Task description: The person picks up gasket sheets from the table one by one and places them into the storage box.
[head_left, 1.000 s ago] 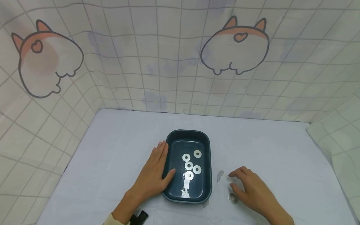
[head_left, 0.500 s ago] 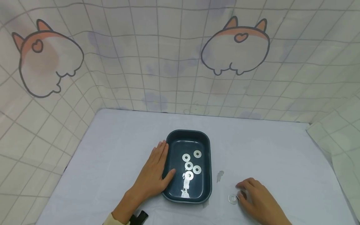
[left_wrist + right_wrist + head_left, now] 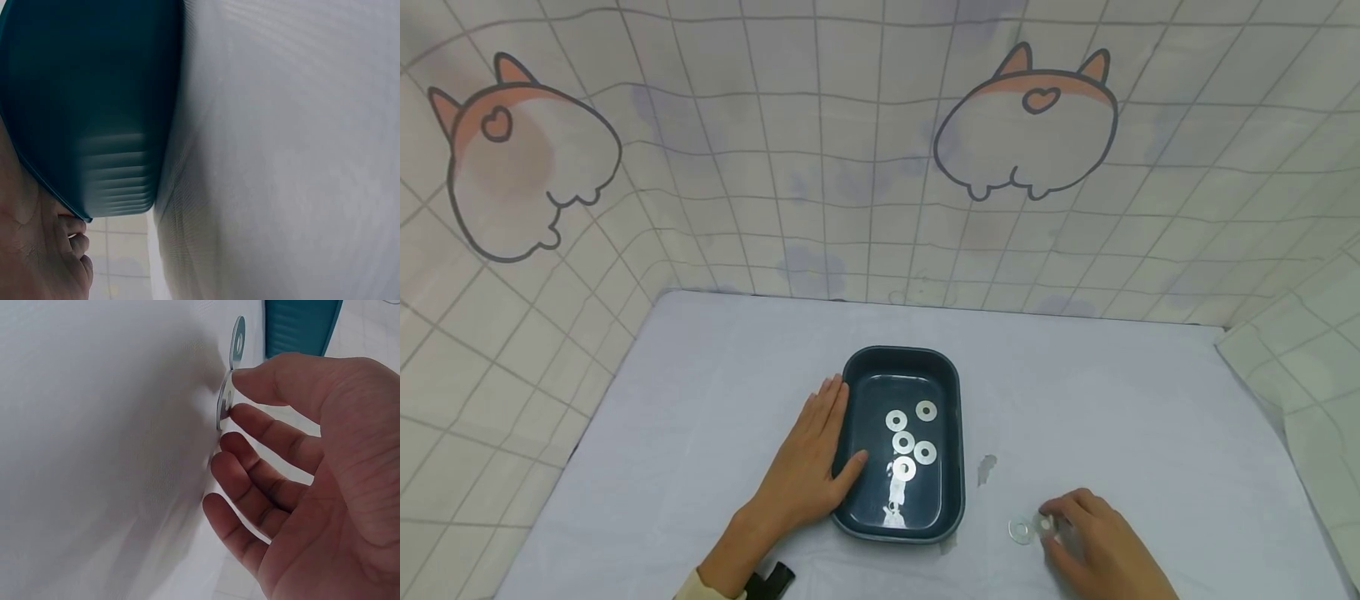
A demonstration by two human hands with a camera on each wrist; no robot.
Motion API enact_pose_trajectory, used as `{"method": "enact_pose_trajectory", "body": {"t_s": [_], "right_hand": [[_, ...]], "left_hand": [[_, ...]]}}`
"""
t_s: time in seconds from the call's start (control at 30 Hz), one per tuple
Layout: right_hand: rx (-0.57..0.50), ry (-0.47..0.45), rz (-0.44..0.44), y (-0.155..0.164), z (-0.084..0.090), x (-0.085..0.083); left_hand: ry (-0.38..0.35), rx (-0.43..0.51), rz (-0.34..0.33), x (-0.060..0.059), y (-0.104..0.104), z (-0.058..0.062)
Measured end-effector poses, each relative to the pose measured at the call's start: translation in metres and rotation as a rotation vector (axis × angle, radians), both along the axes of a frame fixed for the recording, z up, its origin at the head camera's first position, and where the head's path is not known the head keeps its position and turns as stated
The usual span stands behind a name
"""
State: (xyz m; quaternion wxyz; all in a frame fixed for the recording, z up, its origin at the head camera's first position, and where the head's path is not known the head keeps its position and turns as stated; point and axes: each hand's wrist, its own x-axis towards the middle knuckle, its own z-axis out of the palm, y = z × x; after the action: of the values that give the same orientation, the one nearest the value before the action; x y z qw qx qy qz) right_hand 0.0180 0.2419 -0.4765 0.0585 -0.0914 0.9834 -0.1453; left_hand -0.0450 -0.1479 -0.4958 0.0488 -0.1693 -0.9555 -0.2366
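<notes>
The left hand (image 3: 808, 467) lies with straight fingers along the left rim of a dark blue-green tray (image 3: 957, 483); its thumb reaches over the rim. Inside the tray several flat metal washers (image 3: 925, 452) lie on the bottom. To the right of the tray, the right hand (image 3: 1093, 542) is low over the white cloth. Its thumb and index finger pinch one washer (image 3: 226, 400) by opposite edges, while its other fingers stay loosely bent. Another washer (image 3: 1021, 531) lies flat just left of it, close to the thumb in the right wrist view.
A white cloth (image 3: 722, 358) covers the table. A black object (image 3: 771, 581) sits by the left wrist. Grey marks (image 3: 987, 469) show on the cloth right of the tray. Grid-patterned curtains (image 3: 850, 167) with cartoon animals stand behind and at the sides.
The right hand has drawn back to the right and toward the person, and its thumb and index finger have closed on a washer. The left hand and tray have stayed still.
</notes>
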Motion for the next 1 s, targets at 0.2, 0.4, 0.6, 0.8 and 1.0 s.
{"method": "enact_pose_trajectory", "body": {"t_s": [0.2,0.4,0.6,0.8,1.0], "right_hand": [[0.007,0.021,0.014,0.0011,0.0015,0.0007],[0.021,-0.004,0.006,0.0005,0.0011,-0.0011],[0.019,0.048,0.023,0.0005,0.0018,-0.0021],[0.006,0.052,0.040,-0.0018,0.0027,-0.0051],[0.039,-0.054,0.001,-0.0052,0.0046,-0.0066]], "left_hand": [[-0.004,-0.002,0.001,-0.0007,-0.0005,-0.0012],[0.021,0.005,0.000,-0.0008,-0.0008,-0.0024],[0.049,0.040,-0.004,-0.0007,-0.0013,-0.0026],[0.032,0.047,-0.001,-0.0009,-0.0028,-0.0048],[0.013,0.042,-0.004,-0.0004,-0.0025,-0.0053]]}}
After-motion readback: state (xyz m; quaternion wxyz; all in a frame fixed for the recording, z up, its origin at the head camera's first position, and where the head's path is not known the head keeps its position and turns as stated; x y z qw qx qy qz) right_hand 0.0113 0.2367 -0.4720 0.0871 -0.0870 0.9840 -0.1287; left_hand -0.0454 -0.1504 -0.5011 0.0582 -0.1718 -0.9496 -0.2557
